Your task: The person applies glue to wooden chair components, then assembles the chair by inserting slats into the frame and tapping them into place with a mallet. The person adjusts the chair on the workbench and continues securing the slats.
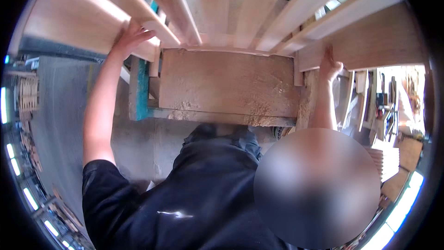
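Observation:
A large slatted wooden frame (180, 9) with wide side boards tilts up and away from me, its near rail over a workbench (226, 81). My left hand (132, 39) is closed on the left side board, with the thumb on the inner side and part of the fingers hidden behind the wood. On the right, my right hand (330, 67) grips the lower edge of the right side board (370, 48); most of its fingers are out of sight. The slats look slightly smeared by motion.
Sawdust and shavings (266, 109) lie on the bench top and its front edge. A teal-painted post (141, 88) stands at the bench's left. Stacked wooden parts (386, 162) are at right, with more wood pieces (28, 92) far left. A blurred round patch covers the lower right.

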A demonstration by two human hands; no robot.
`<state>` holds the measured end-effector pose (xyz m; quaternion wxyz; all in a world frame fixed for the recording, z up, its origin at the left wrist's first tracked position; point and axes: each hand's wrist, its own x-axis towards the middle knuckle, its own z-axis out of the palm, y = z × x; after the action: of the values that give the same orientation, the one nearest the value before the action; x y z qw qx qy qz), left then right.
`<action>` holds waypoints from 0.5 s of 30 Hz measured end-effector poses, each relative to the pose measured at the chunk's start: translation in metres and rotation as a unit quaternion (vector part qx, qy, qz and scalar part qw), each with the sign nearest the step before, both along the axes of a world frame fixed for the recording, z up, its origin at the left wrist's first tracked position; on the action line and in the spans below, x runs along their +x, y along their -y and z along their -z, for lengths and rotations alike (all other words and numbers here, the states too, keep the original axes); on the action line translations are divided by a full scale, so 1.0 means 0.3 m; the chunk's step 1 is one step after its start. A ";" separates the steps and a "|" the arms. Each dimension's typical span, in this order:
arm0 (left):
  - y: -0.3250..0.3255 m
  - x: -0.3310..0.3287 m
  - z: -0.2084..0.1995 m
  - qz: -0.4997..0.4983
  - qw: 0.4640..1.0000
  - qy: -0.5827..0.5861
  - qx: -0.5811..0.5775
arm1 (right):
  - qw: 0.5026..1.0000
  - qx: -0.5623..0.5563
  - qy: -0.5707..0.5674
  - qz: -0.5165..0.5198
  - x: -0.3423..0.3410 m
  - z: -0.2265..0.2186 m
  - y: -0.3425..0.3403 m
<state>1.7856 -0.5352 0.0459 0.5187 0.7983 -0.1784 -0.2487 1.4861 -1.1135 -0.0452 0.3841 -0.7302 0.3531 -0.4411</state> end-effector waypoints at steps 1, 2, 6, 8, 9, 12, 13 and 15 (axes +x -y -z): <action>0.004 0.005 -0.007 0.024 1.000 -0.013 0.010 | 0.999 0.040 -0.001 -0.001 0.010 -0.019 -0.022; 0.011 -0.028 -0.040 0.014 0.999 -0.027 0.014 | 0.997 0.048 -0.057 0.009 0.016 -0.089 -0.079; 0.059 0.001 -0.028 0.075 0.997 0.002 -0.034 | 0.993 0.047 0.052 -0.093 -0.093 0.108 0.180; 0.021 -0.016 -0.028 0.061 0.998 -0.008 -0.034 | 0.997 0.011 -0.033 -0.072 -0.036 0.020 0.058; 0.004 -0.016 -0.023 0.055 0.998 -0.005 -0.033 | 0.994 -0.025 -0.100 -0.040 -0.014 -0.045 -0.012; 0.008 -0.003 -0.019 0.077 0.996 0.007 -0.039 | 0.990 -0.016 -0.136 -0.018 -0.027 -0.061 -0.009; 0.003 0.016 -0.002 0.082 0.996 0.016 -0.040 | 0.993 -0.020 -0.111 -0.031 -0.031 -0.046 0.013; 0.012 0.016 0.007 0.085 0.995 0.026 -0.043 | 0.996 -0.028 -0.064 -0.053 -0.069 0.009 0.074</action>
<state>1.7904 -0.5388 0.0440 0.5246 0.7637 -0.2693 -0.2629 1.4652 -1.1357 -0.0479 0.3627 -0.7850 0.3258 -0.3822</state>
